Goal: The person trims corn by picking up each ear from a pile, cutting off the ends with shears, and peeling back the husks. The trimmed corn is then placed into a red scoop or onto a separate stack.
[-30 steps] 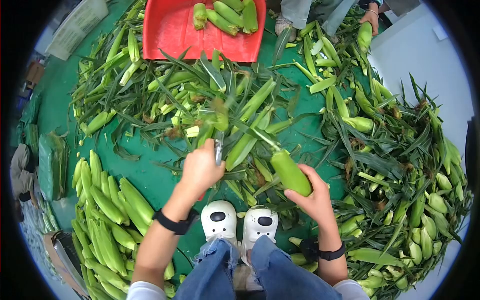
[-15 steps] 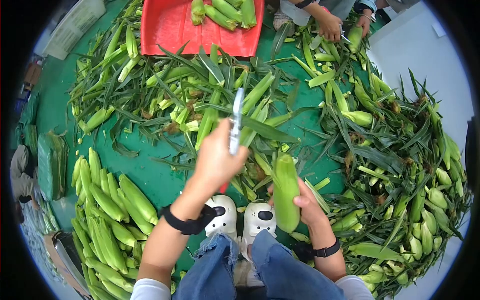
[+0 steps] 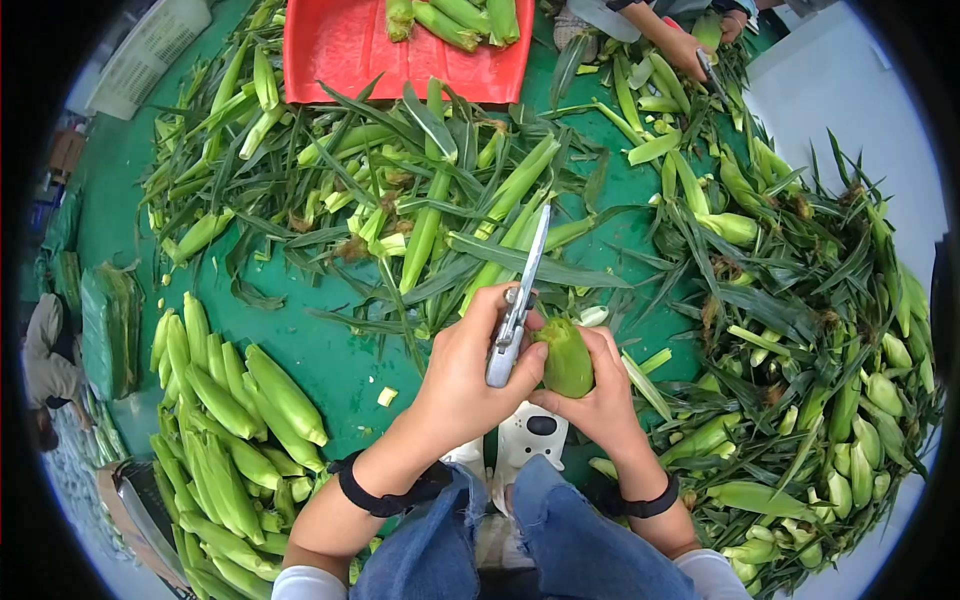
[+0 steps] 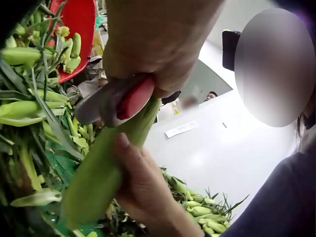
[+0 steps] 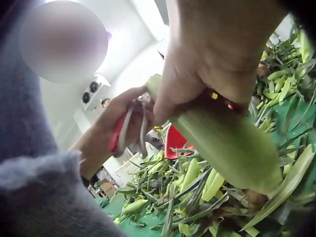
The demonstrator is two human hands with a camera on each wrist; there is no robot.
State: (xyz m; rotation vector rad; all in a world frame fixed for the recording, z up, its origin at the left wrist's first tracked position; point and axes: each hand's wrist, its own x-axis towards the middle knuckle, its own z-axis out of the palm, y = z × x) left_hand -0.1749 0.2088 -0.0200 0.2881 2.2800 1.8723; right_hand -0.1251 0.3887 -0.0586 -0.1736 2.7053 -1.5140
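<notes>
My left hand [image 3: 468, 375] grips a pair of metal shears [image 3: 515, 315], their narrow blade pointing up and away from me. Red shows inside the grey handle [image 4: 136, 98] in the left wrist view. In my right hand [image 3: 603, 395] is a green ear of corn in its husk [image 3: 567, 360], fingers wrapped round its side. Seen from the head, the ear is foreshortened, one end tipped toward the shears. The left thumb and fingers are right at that end. In the right wrist view the ear's long husk [image 5: 227, 148] slants down from the right hand [image 5: 212, 64].
Stripped leaves [image 3: 400, 200] lie heaped ahead, below a red scoop [image 3: 400, 60] with several ears. A pile of trimmed ears [image 3: 220, 430] lies left; leafy corn [image 3: 800, 350] is piled right. Another person's hand [image 3: 680, 48] works at the upper right. White shoes [image 3: 528, 435] stand beneath.
My left hand with the shears has come right and down to the ear. The right hand has lifted and tilted the ear. A small pale cut piece now lies on the floor left of my hands.
</notes>
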